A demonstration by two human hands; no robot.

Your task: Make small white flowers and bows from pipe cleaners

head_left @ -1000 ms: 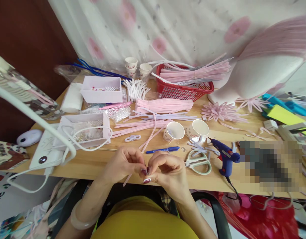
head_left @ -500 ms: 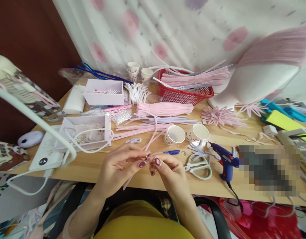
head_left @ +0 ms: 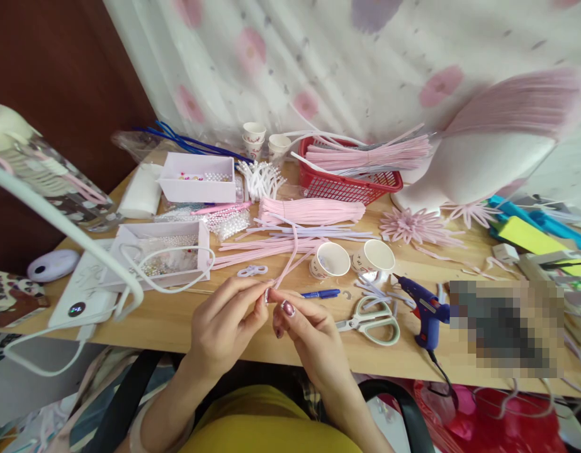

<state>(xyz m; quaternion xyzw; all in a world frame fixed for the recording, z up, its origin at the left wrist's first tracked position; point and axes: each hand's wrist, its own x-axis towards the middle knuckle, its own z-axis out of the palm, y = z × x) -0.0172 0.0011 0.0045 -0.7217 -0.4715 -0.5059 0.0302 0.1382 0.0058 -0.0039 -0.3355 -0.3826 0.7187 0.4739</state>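
Note:
My left hand (head_left: 226, 324) and my right hand (head_left: 306, 327) meet at their fingertips just over the desk's front edge, both pinched closed. Between them is a thin pink pipe cleaner (head_left: 294, 248), which rises away from the fingertips toward the bundles behind. The exact spot where it is gripped is covered by the fingers. A blue pen (head_left: 321, 294) lies right behind my right hand. Scissors with pale green handles (head_left: 372, 322) rest to the right of that hand. Behind my left hand lies a small white looped piece (head_left: 252, 270).
Two paper cups (head_left: 330, 260) stand behind the scissors. A blue glue gun (head_left: 427, 311) is to the right. Pink pipe cleaner bundles (head_left: 311, 211), a red basket (head_left: 351, 189) and bead boxes (head_left: 158, 277) fill the back and left. A white lamp arm (head_left: 77, 233) crosses the left side.
Both hands have shifted slightly left, still pinched together. My left fingertips have closed in, and the pipe cleaner end below my left hand no longer shows. The view has shifted a little.

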